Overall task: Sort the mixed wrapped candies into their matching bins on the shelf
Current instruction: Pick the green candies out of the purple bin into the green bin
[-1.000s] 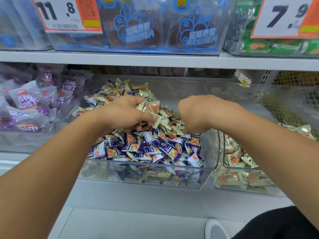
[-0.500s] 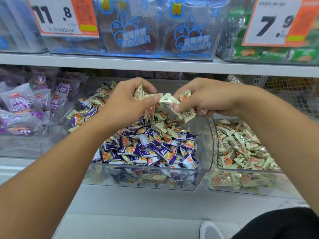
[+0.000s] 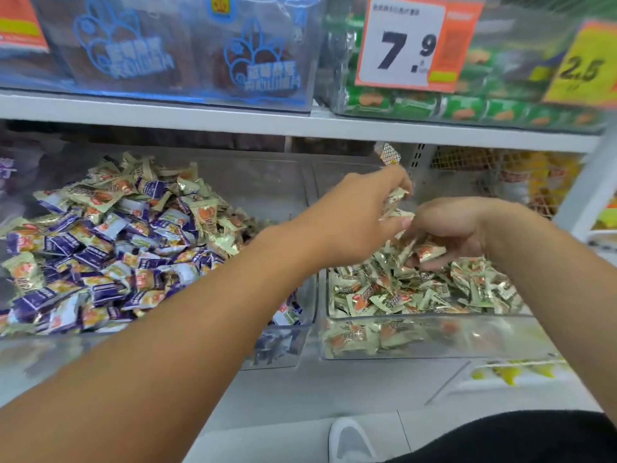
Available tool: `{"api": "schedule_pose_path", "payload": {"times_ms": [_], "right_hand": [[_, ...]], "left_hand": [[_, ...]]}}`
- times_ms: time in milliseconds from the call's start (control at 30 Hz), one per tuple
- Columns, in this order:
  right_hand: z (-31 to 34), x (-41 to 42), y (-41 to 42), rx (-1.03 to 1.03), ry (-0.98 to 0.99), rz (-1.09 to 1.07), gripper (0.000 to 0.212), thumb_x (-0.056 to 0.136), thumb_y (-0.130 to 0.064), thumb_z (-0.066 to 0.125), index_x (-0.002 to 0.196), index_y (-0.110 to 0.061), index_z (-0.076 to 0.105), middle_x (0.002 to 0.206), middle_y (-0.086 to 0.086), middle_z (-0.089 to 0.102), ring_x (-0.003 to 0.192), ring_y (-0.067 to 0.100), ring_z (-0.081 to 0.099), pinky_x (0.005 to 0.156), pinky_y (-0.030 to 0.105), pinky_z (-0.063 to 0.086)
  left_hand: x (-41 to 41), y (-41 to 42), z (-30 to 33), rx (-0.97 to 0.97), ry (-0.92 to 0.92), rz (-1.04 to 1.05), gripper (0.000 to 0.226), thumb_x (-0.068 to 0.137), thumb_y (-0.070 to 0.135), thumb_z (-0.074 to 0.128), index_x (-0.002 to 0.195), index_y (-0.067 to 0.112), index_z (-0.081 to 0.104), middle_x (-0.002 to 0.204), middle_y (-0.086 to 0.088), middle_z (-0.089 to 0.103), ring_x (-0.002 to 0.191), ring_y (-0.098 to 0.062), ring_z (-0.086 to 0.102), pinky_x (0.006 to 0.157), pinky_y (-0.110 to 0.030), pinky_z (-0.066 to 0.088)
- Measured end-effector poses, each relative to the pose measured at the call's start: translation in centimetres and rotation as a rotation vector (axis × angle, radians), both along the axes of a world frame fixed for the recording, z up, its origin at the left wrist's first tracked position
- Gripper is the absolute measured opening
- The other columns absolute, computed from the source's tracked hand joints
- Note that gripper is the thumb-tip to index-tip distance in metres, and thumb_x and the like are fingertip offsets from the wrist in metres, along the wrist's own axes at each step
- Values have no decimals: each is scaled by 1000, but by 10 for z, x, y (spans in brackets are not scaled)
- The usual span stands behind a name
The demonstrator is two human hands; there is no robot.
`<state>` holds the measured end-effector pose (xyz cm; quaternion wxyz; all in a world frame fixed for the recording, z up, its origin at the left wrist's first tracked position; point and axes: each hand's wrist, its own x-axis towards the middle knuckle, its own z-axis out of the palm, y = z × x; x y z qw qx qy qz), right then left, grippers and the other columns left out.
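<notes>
Both hands are over the right-hand clear bin point(image 3: 430, 332), which holds a heap of pale green wrapped candies point(image 3: 394, 295) with an orange mark on each wrapper; the print on them is too small to read. The left hand point(image 3: 354, 218) reaches across from the left, its fingers curled round a few pale green candies, one wrapper point(image 3: 394, 198) sticking out between thumb and forefinger. The right hand point(image 3: 450, 228) hangs just above the heap, fingers curled down and pinching several of the same candies point(image 3: 429, 252). The two hands nearly touch. Beside this bin to the left stands a second clear bin point(image 3: 283, 355) piled with a mixed heap point(image 3: 110, 248) of purple and pale green candies. On the shelf point(image 3: 300, 123) above, a white and orange price card point(image 3: 414, 45) reads "7.9" in front of green packets point(image 3: 417, 105), a yellow card point(image 3: 584, 68) at the far right reads "2.5", and blue-printed packets point(image 3: 173, 51) carry blurred Chinese writing.
</notes>
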<state>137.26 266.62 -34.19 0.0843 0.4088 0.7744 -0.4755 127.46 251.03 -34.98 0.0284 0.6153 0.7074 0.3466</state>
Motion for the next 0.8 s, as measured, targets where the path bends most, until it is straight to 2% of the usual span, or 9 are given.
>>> {"api": "schedule_pose_path", "payload": {"times_ms": [100, 167, 233, 367, 467, 567, 633, 700, 800], "right_hand": [[0, 3, 4, 120, -42, -13, 14, 101, -10, 50, 106, -7, 63, 100, 9, 70, 87, 19, 70, 72, 37, 62], [0, 3, 5, 134, -41, -15, 15, 101, -11, 50, 107, -5, 62, 104, 14, 70, 77, 18, 71, 77, 45, 62], [1, 1, 5, 200, -81, 40, 19, 101, -14, 52, 112, -5, 64, 105, 16, 72, 77, 22, 72, 79, 48, 61], [11, -6, 1, 491, -54, 137, 28, 100, -25, 55, 123, -11, 63, 116, 6, 63, 98, 27, 65, 76, 46, 62], [23, -23, -23, 753, 293, 275, 24, 96, -28, 63, 112, -13, 71, 101, 0, 70, 85, 14, 67, 79, 38, 61], [32, -43, -82, 791, 655, 582, 9, 87, -23, 73, 95, -19, 75, 83, -12, 70, 75, 0, 66, 74, 18, 55], [27, -59, -115, 861, 628, 736, 12, 84, -21, 74, 96, -21, 76, 83, -11, 70, 77, 2, 66, 74, 17, 52], [15, -78, -131, 971, 542, 778, 14, 83, -19, 71, 96, -18, 75, 85, -6, 70, 79, 11, 66, 78, 31, 54], [1, -103, -134, 1000, 332, 773, 21, 82, -21, 71, 98, -7, 73, 90, 10, 71, 85, 29, 67, 76, 44, 57]], "left_hand": [[5, 20, -12, -117, 7, -41, 42, 97, 27, 60, 134, 25, 42, 88, 4, 56, 80, -6, 51, 63, -22, 34], [1, 25, -12, -164, 31, -54, 66, 94, 31, 65, 148, 26, 28, 126, -2, 57, 116, -17, 54, 88, -25, 40], [-7, 21, -7, -143, 66, -31, 79, 89, 39, 69, 153, 27, 23, 146, -1, 47, 134, -15, 43, 103, -26, 35], [-35, -9, 1, 49, 136, 70, 41, 89, 35, 69, 127, 23, 60, 120, 10, 64, 110, 1, 56, 94, -10, 40], [-66, -45, -2, 141, 115, 199, 15, 89, 26, 70, 102, 20, 70, 93, 11, 70, 86, 1, 62, 79, -7, 46], [-104, -90, -15, 71, 187, 414, 21, 87, 26, 71, 106, 17, 70, 99, 4, 72, 90, -8, 64, 78, -13, 46], [-122, -117, -28, -109, 271, 489, 38, 85, 31, 72, 121, 19, 66, 116, 0, 68, 107, -17, 61, 90, -27, 43], [-128, -134, -39, -273, 288, 454, 49, 86, 34, 70, 132, 24, 59, 128, 1, 60, 118, -19, 54, 99, -32, 39], [-131, -142, -46, -288, 237, 391, 34, 89, 33, 69, 122, 25, 67, 120, 5, 63, 109, -15, 57, 97, -34, 46]]}}
